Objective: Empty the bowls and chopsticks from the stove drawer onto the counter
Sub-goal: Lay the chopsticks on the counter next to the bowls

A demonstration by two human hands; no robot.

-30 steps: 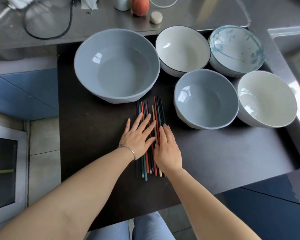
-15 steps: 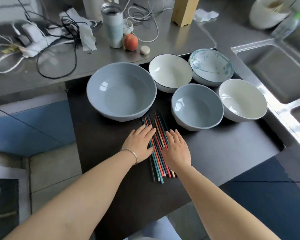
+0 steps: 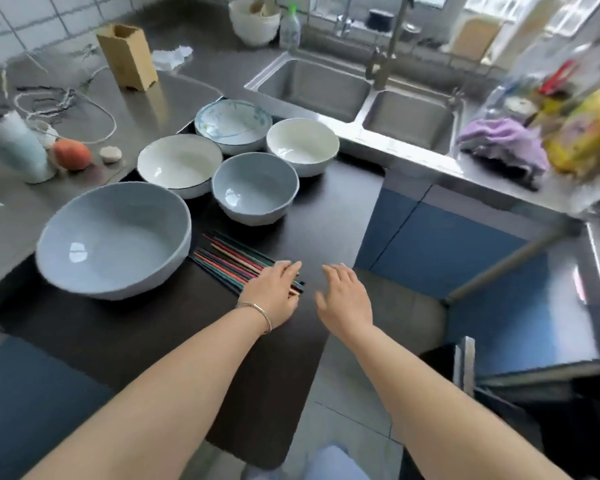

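Chopsticks (image 3: 234,259): long axis runs from large blue bowl (image 3: 115,239) toward your left hand (image 3: 274,294) (flat on near ends, fingers straight); right hand (image 3: 345,299) beside, relaxed, holding nothing.

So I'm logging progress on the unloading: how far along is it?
Looks done: the five bowls, from the large blue bowl to the cream bowl, stand on the dark surface. In hand: the left hand rests on the chopsticks; the right hand is off them. Left: nothing else visible.

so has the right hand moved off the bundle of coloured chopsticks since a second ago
Yes. The right hand has shifted right, off the bundle of coloured chopsticks, which only the left hand rests on now.
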